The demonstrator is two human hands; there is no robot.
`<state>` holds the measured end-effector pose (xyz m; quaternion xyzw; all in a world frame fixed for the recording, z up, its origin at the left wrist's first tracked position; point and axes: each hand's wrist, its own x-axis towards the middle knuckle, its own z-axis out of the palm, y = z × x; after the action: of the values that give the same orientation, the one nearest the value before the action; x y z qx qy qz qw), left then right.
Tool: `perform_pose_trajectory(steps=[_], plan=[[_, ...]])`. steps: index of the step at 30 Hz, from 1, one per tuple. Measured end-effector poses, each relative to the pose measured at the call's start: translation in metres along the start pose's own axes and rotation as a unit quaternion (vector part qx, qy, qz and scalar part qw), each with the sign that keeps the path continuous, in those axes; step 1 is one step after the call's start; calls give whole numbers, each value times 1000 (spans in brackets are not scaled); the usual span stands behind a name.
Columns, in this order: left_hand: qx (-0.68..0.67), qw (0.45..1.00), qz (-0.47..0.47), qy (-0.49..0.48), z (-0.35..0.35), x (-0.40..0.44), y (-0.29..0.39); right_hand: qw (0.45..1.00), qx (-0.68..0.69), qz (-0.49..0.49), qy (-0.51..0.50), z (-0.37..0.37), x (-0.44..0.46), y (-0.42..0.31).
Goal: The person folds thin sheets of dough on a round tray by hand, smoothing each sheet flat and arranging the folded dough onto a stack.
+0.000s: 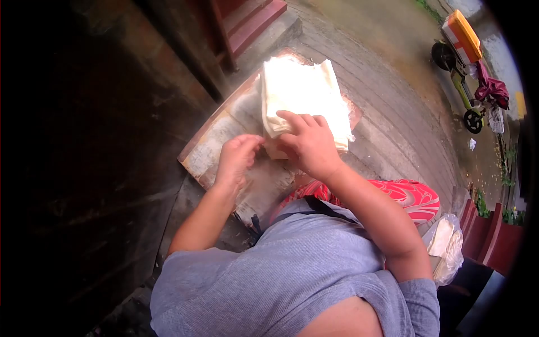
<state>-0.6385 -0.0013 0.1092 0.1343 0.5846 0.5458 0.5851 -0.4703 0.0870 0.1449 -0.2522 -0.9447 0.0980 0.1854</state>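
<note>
A thick stack of pale, whitish sheets (306, 84) lies on a worn board (216, 132) in front of me, its top very bright in the light. My right hand (309, 140) rests on the near edge of the stack, its fingers bent over the sheets' edge; the thumb side is partly hidden. Beside the stack's near left corner is my left hand (238, 157), with thumb and fingertips pinched together. Whatever lies between those fingertips is too small to make out.
A dark wall or panel (90, 168) fills the left side. Reddish wooden steps (255, 25) stand beyond the board. At the far right is a scooter (463, 90) with an orange box (463, 36). A plastic bag (446, 247) lies right of my legs.
</note>
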Motion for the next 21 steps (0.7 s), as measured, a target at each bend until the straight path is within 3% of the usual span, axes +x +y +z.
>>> perform_pose_trajectory(steps=[4, 14, 16, 18, 21], plan=[[8, 1000, 19, 3, -1, 0, -2, 999, 11, 36, -5, -5, 3, 2], [76, 995, 69, 18, 3, -1, -6, 980, 136, 106, 97, -4, 6, 10], [103, 982, 154, -19, 9, -2, -9, 969, 172, 119, 130, 0, 5, 12], [94, 982, 158, -42, 15, 3, -13, 949, 225, 171, 136, 3, 3, 16], [91, 983, 146, -60, 20, 8, -12, 950, 235, 164, 127, 1, 2, 18]])
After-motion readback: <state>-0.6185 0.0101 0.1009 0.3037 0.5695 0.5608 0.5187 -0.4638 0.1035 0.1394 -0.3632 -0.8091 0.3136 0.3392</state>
